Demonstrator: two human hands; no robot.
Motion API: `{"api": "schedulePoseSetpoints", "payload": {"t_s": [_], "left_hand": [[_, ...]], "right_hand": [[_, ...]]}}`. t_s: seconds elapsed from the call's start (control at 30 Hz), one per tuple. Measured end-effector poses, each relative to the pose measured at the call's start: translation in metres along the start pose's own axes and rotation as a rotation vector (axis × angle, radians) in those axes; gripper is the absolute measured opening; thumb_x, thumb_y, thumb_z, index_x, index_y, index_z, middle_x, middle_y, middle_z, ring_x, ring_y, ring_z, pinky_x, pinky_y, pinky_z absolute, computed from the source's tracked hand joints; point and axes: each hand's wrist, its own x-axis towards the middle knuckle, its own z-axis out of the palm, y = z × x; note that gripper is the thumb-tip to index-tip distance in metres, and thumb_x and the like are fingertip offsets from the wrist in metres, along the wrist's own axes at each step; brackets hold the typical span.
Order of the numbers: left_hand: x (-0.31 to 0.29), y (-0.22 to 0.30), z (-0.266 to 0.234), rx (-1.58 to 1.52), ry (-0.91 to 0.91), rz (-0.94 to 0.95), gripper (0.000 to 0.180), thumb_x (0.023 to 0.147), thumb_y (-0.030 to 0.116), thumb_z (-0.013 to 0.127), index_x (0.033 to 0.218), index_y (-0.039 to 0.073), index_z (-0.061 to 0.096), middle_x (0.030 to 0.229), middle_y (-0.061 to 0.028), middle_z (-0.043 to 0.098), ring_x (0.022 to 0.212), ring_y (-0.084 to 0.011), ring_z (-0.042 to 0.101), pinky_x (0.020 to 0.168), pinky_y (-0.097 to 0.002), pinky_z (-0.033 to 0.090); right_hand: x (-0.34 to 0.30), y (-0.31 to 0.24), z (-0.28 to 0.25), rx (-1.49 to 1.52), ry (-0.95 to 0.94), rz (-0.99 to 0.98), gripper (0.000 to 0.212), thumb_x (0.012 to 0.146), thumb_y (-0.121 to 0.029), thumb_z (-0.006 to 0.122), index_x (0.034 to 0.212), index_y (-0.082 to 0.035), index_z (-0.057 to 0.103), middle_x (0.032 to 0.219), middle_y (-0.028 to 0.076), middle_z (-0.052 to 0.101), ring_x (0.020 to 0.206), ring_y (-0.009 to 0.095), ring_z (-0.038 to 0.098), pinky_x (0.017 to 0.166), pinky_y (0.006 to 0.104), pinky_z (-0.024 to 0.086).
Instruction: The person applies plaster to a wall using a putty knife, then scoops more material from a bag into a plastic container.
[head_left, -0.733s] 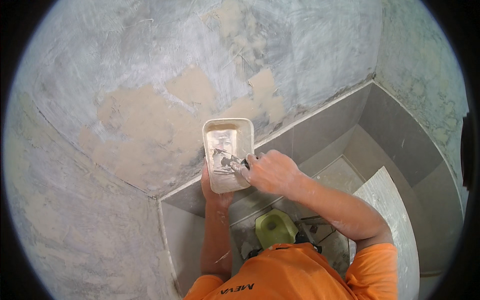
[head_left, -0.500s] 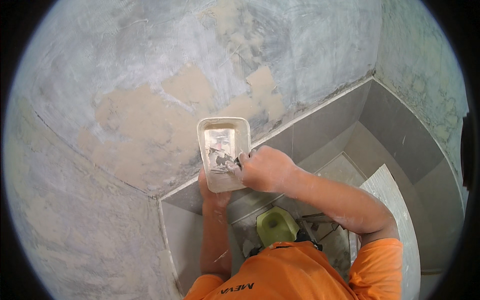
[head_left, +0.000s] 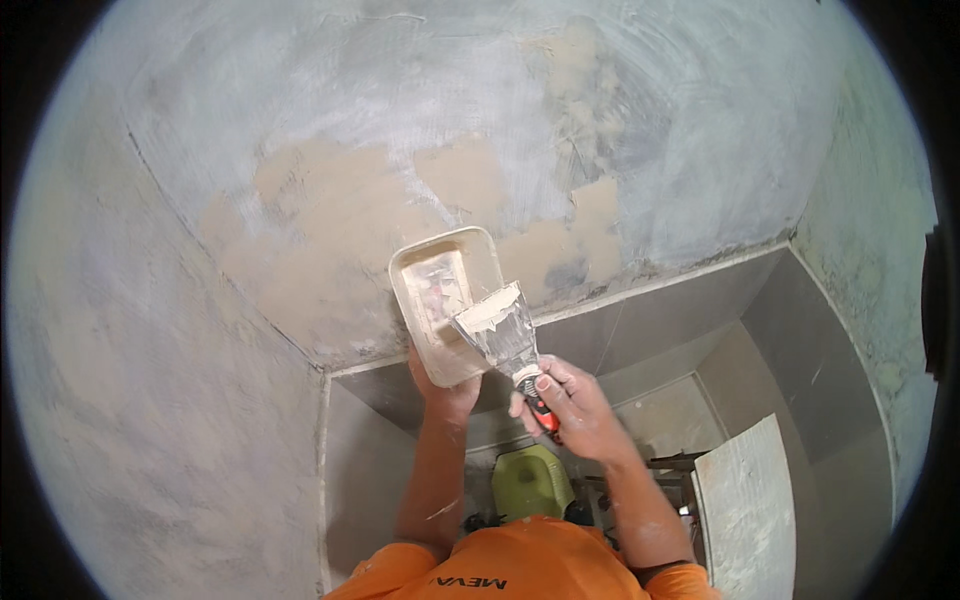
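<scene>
My left hand (head_left: 447, 393) supports a cream plastic tub (head_left: 480, 262) from below, its fingers mostly hidden under the tub's near end. Some pale filler is smeared inside the tub. In my right hand (head_left: 575, 400) is a putty knife (head_left: 513, 340) with a red and black handle. Its wide metal blade points up and left, over the tub's right rim, and carries a strip of cream filler along its edge. Ahead of both hands rises a grey plastered wall (head_left: 400, 90) with tan filler patches (head_left: 335, 225).
Grey tiles (head_left: 650, 325) line the lower wall, topped by a narrow ledge. Below me a green squat toilet (head_left: 530, 482) is set in the floor. A whitish board (head_left: 748, 505) stands at the lower right. Another plastered wall (head_left: 190, 400) closes in on the left.
My right hand has drawn the putty knife out of the tub, toward me and to the right, with filler on its blade. The tub is tilted slightly leftward. The view has shifted left.
</scene>
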Motion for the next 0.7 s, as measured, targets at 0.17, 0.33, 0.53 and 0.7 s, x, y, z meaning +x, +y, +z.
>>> {"api": "schedulePoseSetpoints", "payload": {"t_s": [0.17, 0.33, 0.53, 0.7], "left_hand": [[-0.007, 0.006, 0.041, -0.919, 0.24, -0.37, 0.047, 0.103, 0.036, 0.046, 0.137, 0.004, 0.055, 0.128, -0.0152, 0.064, 0.112, -0.0338, 0.065, 0.094, -0.0496, 0.055], [-0.007, -0.007, 0.037, -0.861, 0.044, -0.287, 0.048, 0.107, 0.041, 0.044, 0.135, 0.004, 0.058, 0.125, -0.0153, 0.066, 0.11, -0.0322, 0.067, 0.094, -0.0475, 0.055], [-0.001, -0.022, 0.036, -0.895, 0.013, -0.306, 0.047, 0.107, 0.041, 0.046, 0.133, 0.005, 0.06, 0.123, -0.0142, 0.067, 0.108, -0.0313, 0.067, 0.093, -0.0476, 0.055], [0.008, -0.022, 0.035, -0.93, 0.196, -0.301, 0.042, 0.104, 0.032, 0.045, 0.133, 0.005, 0.058, 0.125, -0.014, 0.065, 0.11, -0.0326, 0.066, 0.095, -0.0502, 0.055]], "right_hand": [[0.002, 0.054, -0.006, 0.052, 0.081, 0.15, 0.036, 0.109, -0.032, 0.052, 0.095, -0.001, 0.062, 0.069, 0.008, 0.064, 0.047, 0.011, 0.051, 0.046, 0.0259, 0.041], [-0.016, 0.078, -0.012, 0.187, 0.011, 0.267, 0.044, 0.108, -0.04, 0.053, 0.087, -0.002, 0.063, 0.058, 0.005, 0.056, 0.041, 0.012, 0.046, 0.042, 0.0261, 0.036], [-0.044, 0.079, -0.031, 0.183, -0.021, 0.39, 0.045, 0.109, -0.039, 0.051, 0.087, -0.002, 0.064, 0.056, 0.004, 0.055, 0.043, 0.01, 0.046, 0.042, 0.0255, 0.032], [-0.078, 0.103, -0.05, 0.092, 0.049, 0.415, 0.046, 0.109, -0.04, 0.05, 0.089, -0.002, 0.066, 0.06, 0.004, 0.057, 0.044, 0.01, 0.046, 0.043, 0.0256, 0.032]]}}
